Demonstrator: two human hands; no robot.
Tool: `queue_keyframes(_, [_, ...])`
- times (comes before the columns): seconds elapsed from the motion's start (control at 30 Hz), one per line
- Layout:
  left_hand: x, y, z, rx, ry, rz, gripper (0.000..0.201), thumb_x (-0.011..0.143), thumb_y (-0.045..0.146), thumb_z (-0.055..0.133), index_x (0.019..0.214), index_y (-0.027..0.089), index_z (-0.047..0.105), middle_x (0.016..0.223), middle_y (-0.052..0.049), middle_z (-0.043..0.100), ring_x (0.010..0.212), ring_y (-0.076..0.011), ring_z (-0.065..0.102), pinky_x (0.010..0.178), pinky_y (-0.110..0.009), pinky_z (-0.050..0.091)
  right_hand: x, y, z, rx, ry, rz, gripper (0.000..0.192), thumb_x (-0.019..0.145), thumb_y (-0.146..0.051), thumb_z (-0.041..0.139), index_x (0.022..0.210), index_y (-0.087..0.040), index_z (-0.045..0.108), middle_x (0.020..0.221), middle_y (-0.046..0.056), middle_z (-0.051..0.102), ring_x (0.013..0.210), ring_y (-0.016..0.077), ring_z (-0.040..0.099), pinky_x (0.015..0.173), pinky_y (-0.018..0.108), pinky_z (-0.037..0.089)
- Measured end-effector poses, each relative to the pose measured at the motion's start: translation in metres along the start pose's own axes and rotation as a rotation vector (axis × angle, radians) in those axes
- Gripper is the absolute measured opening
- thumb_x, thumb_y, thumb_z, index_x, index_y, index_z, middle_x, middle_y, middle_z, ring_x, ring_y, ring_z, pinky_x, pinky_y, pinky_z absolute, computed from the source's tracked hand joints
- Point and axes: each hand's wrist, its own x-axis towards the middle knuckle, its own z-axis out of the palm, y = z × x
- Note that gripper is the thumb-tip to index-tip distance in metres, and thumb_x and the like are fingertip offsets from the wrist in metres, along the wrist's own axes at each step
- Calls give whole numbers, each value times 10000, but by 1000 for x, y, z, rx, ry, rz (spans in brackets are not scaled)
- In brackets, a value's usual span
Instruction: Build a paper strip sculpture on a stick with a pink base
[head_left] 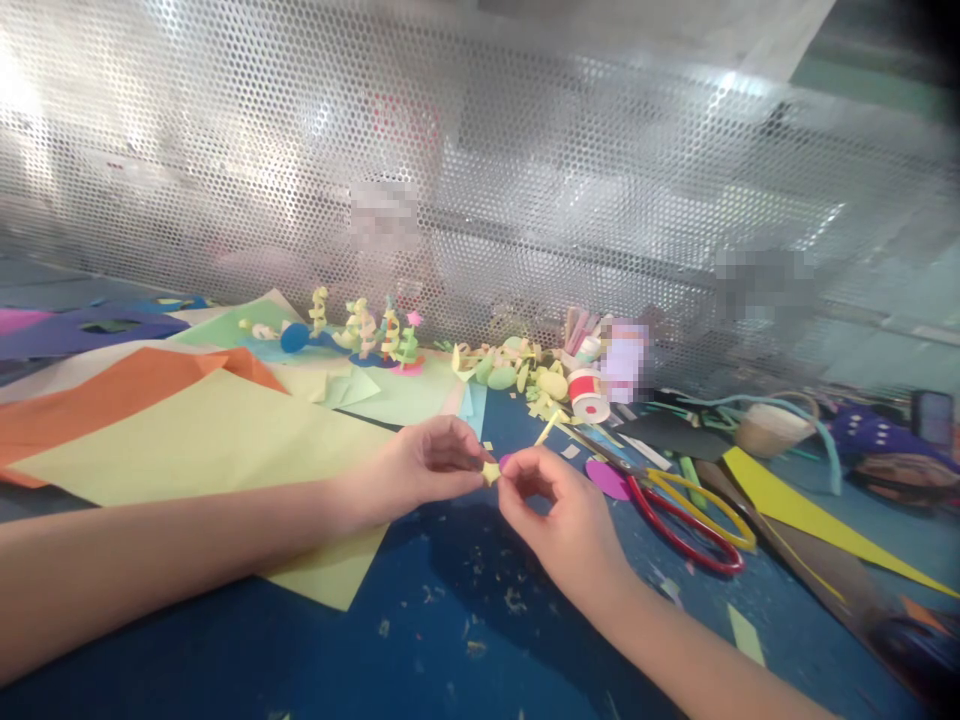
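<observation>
From afar I have the left hand (pixel 417 462) and right hand (pixel 571 518) pinching a small pale-yellow paper star (pixel 490 473), seemingly shaped but not yet released, above the blue counter (pixel 427 665), well in from its far edge.

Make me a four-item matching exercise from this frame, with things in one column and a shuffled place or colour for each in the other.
Things
1. small star
2. scissors
3. large pale yellow sheet
4. spool

Places and colours
A. partly beneath the left forearm
B. red and white
C. at the fingertips of the left hand and right hand
D. one handle red, the other yellow

Right pairs: 1-C, 2-D, 3-A, 4-B
</observation>
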Motion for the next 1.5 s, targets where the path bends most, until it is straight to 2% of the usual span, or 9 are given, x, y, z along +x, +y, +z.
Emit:
queue_keyframes(0.13, [0, 0, 0, 83, 28, -32, 157, 760, 243, 666, 833, 153, 560, 973, -42, 612, 862, -141, 589, 799, -277, 453, 0, 0, -1, -4, 2, 3, 69, 762, -144, 549, 750, -206, 522, 698, -32, 590, 617, 104, 585, 609, 204, 474])
queue_keyframes(0.47, [-1, 0, 0, 193, 32, -30, 75, 755, 200, 625, 797, 144, 597, 902, -33, 618, 811, -133, 591, 775, -258, 459, -3, -2, 1, -56, 14, -74, 94, 733, -111, 556, 735, -201, 528, 690, -32, 586, 584, 91, 570, 581, 191, 462])
queue_keyframes(0.8, [-5, 6, 7, 345, 46, 118, 38, 713, 102, 586, 701, 139, 582, 945, -39, 584, 836, -131, 598, 775, -234, 488, -4, -5, 0, -143, -13, -119, 116, 678, -82, 548, 702, -193, 528, 611, -48, 553, 526, 86, 536, 537, 189, 424])
queue_keyframes(1.1, [-7, 12, 10, 517, 10, 215, 91, 722, 86, 566, 725, 149, 633, 941, -38, 592, 794, -119, 586, 691, -204, 482, -5, -5, 1, -158, -44, -119, 148, 637, -63, 538, 647, -197, 476, 572, -58, 499, 491, 83, 491, 508, 194, 398])
queue_keyframes(1.2, [-7, 10, 10, 474, 65, 192, 66, 759, 124, 553, 775, 154, 609, 906, -33, 592, 844, -135, 590, 762, -230, 484, -3, -5, 0, -104, -28, -67, 108, 696, -101, 548, 681, -196, 498, 610, -42, 531, 525, 94, 524, 528, 201, 424])
queue_keyframes(1.3, [-6, 7, 9, 444, 118, 111, 58, 810, 192, 526, 831, 170, 576, 853, -15, 594, 836, -139, 591, 774, -252, 482, 0, -4, -2, 22, -39, -17, 20, 796, -181, 530, 784, -197, 531, 718, -9, 592, 634, 116, 587, 613, 215, 475])
queue_keyframes(1.5, [-6, 4, 8, 372, 80, 45, 64, 838, 240, 518, 849, 186, 549, 826, 1, 600, 822, -146, 606, 772, -267, 480, 1, 1, -3, 97, 10, 64, 80, 850, -243, 503, 903, -197, 542, 858, 37, 621, 750, 155, 614, 692, 261, 500])
